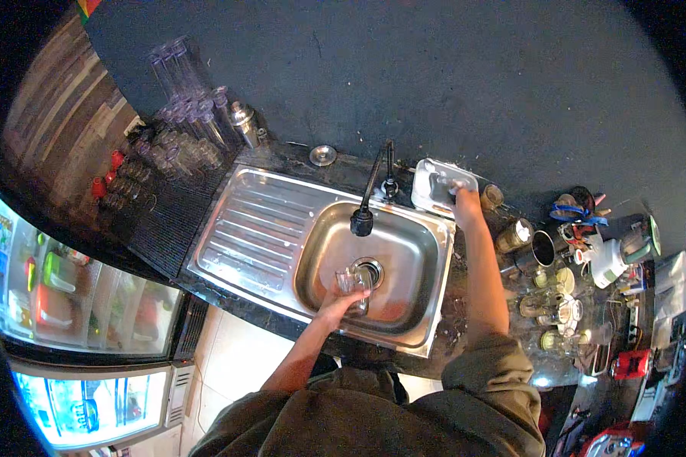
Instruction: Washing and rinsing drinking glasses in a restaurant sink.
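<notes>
My left hand [332,307] grips a clear drinking glass [347,281] low over the stainless steel sink basin [414,268], beside the drain [376,267]. My right hand [464,200] reaches into a clear plastic tub [424,184] behind the basin's back right corner. The fingertips are down inside the tub, and whether they hold anything cannot be seen. Between the two hands, a black gooseneck faucet [369,191] hangs its head over the basin. No running water is visible.
A ribbed drainboard [257,234] adjoins the basin on the left. Beyond it, upturned glasses [177,154] and a steel cocktail shaker [242,117] crowd a black mat [168,228]. Jars [513,235], a dark cup [542,249] and several glasses [566,311] fill the right counter. Lit fridges [86,297] stand lower left.
</notes>
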The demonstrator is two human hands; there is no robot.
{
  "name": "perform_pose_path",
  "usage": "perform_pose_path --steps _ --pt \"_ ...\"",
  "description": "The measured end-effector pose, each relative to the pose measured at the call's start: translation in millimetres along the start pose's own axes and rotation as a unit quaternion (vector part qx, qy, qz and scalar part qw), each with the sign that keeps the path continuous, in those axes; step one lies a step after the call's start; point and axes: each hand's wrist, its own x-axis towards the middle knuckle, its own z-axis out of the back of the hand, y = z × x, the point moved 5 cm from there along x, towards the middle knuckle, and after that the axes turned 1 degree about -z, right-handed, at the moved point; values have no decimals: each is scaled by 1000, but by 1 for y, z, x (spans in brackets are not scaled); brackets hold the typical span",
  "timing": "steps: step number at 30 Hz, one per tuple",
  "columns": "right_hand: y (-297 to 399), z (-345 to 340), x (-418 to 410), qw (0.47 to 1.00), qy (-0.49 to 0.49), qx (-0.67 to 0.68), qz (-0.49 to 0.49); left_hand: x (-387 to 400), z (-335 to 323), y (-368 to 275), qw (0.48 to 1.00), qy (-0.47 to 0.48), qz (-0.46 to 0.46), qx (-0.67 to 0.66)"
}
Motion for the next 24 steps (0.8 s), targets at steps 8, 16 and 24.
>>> perform_pose_path --steps 8,16,24 --pt "-13 -50 -175 995 97 29 -4 33 -15 -9 899 17 -308 312" --pt "-7 -146 -253 843 321 -430 -45 -30 -20 -75 830 87 -377 401" --pt "-32 -177 -271 737 208 -641 -40 -57 -8 -97 754 112 -463 452"
